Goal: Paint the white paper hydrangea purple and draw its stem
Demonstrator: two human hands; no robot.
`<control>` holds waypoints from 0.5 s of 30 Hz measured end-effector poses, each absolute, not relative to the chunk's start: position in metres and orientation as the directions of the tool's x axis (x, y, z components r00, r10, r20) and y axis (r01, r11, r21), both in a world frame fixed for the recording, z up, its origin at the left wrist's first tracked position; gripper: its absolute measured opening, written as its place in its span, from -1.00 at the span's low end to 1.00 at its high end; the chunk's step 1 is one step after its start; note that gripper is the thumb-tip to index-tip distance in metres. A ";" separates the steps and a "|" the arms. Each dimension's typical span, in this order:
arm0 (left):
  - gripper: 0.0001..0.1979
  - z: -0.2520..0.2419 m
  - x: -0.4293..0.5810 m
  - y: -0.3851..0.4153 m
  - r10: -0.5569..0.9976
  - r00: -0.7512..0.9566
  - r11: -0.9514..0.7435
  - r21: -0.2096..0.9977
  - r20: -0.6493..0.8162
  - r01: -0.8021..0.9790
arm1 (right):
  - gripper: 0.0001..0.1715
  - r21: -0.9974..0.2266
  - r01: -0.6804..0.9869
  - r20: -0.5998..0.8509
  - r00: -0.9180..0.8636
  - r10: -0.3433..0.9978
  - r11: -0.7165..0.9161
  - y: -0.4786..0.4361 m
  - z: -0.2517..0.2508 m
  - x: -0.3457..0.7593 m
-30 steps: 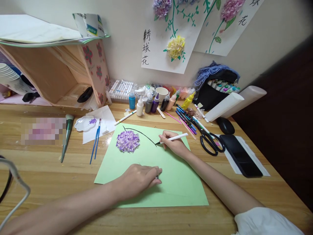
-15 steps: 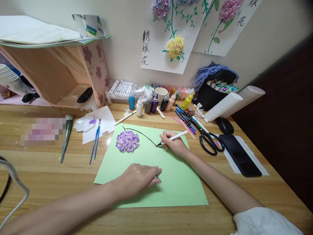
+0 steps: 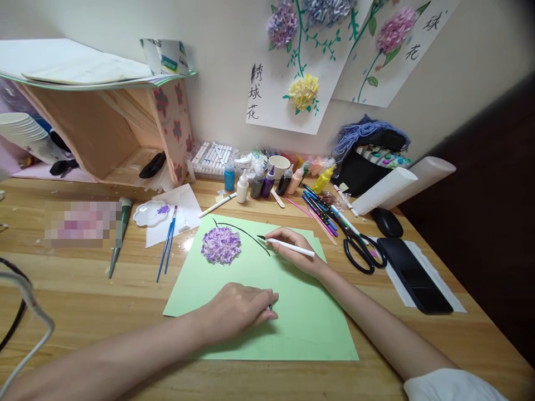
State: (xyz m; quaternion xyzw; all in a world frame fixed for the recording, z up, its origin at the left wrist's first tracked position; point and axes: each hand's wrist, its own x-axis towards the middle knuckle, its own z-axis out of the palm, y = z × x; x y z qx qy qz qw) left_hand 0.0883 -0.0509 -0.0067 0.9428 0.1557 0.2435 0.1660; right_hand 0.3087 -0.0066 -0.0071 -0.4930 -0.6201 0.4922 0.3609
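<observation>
My right hand (image 3: 292,250) grips a white marker (image 3: 290,247) with a black tip, which points left just above a curved black line (image 3: 246,231) on the light green paper (image 3: 317,328). The line arcs from the upper left of the sheet down to the right. Below its left end is a round purple-and-white flower (image 3: 221,245) of small shredded bits. Lower on the sheet rests my left hand (image 3: 240,309), fingers curled together; a small dark-tipped thing shows between them, too little visible to name.
Black scissors (image 3: 359,250), a phone (image 3: 413,275) and a mouse (image 3: 387,221) lie at the right. Paint bottles (image 3: 267,182) and pens (image 3: 320,209) stand or lie behind the sheet. Paintbrushes (image 3: 168,245) and a palette (image 3: 146,214) are at the left, with a white cable (image 3: 39,312) nearer.
My right hand has taken the marker's tip off the line's lower end, up and to the left, and its rear end has swung down. My left hand stays on the paper. The view shifted slightly.
</observation>
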 end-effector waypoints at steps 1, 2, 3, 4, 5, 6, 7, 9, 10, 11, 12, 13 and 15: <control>-0.68 -0.007 0.088 -0.051 0.374 0.833 -0.897 0.388 0.407 0.213 | -0.72 -0.969 0.245 -0.033 -0.276 0.961 0.037 -0.007 -0.007 0.309; -0.68 -0.008 0.088 -0.051 0.373 0.834 -0.897 0.389 0.405 0.212 | -0.72 -0.971 0.236 -0.027 -0.293 0.956 0.044 -0.008 -0.007 0.310; -0.67 -0.008 0.088 -0.051 0.373 0.835 -0.896 0.390 0.405 0.212 | -0.73 -0.972 0.231 -0.021 -0.304 0.952 0.052 -0.007 -0.007 0.310; -0.67 -0.009 0.088 -0.051 0.374 0.835 -0.895 0.392 0.404 0.211 | -0.75 -0.971 0.230 -0.015 -0.312 0.950 0.060 -0.006 -0.008 0.311; -0.67 -0.009 0.088 -0.050 0.375 0.835 -0.894 0.395 0.402 0.211 | -0.77 -0.971 0.232 -0.012 -0.317 0.948 0.065 -0.004 -0.009 0.311; -0.66 -0.010 0.088 -0.050 0.376 0.836 -0.892 0.400 0.401 0.210 | -0.79 -0.971 0.232 -0.013 -0.323 0.946 0.066 -0.001 -0.010 0.310; -0.66 -0.010 0.088 -0.050 0.377 0.837 -0.890 0.406 0.397 0.208 | -0.80 -0.971 0.230 -0.017 -0.328 0.945 0.062 0.003 -0.010 0.308; -0.67 -0.011 0.088 -0.049 0.381 0.839 -0.885 0.417 0.388 0.208 | -0.83 -0.973 0.227 -0.029 -0.323 0.946 0.047 0.015 -0.012 0.302; -0.67 -0.012 0.088 -0.049 0.381 0.839 -0.884 0.418 0.389 0.208 | -0.85 -0.972 0.229 -0.033 -0.309 0.950 0.041 0.021 -0.013 0.298; -0.67 -0.013 0.088 -0.049 0.382 0.837 -0.885 0.416 0.391 0.209 | -0.87 -0.971 0.236 -0.033 -0.290 0.956 0.038 0.027 -0.013 0.293; -0.67 -0.013 0.088 -0.049 0.381 0.836 -0.887 0.412 0.395 0.210 | -0.89 -0.968 0.246 -0.029 -0.268 0.963 0.040 0.032 -0.014 0.289; -0.67 -0.014 0.088 -0.049 0.382 0.835 -0.888 0.408 0.397 0.212 | -0.91 -0.966 0.256 -0.024 -0.249 0.968 0.042 0.037 -0.014 0.286; -0.65 -0.014 0.088 -0.049 0.383 0.834 -0.889 0.402 0.397 0.217 | -0.96 -0.962 0.271 -0.017 -0.229 0.973 0.047 0.043 -0.015 0.281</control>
